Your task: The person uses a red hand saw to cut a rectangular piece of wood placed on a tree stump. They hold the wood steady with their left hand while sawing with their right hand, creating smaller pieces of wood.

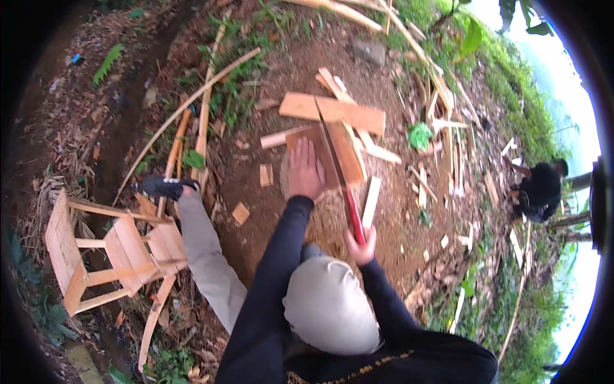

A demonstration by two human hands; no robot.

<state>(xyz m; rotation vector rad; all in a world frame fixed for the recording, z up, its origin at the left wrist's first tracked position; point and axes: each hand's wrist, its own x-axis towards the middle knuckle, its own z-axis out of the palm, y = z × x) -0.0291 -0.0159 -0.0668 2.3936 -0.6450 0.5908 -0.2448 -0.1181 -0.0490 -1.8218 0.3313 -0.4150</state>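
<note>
On bare brown earth, we pressed our left hand (306, 171) flat, fingers spread, steadying the reddish-brown wooden board (339, 153), while our right hand (359, 248) gripped the red-handled handsaw (337, 168).

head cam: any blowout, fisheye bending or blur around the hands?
Head view: sky at the right rim is blown out white; black vignette rings the frame; long pale bamboo poles bow toward the edges. Soft, even daylight, no hard shadows. Left hand on the brown wooden board and right hand on the red-handled saw look reasonably sharp.
</note>
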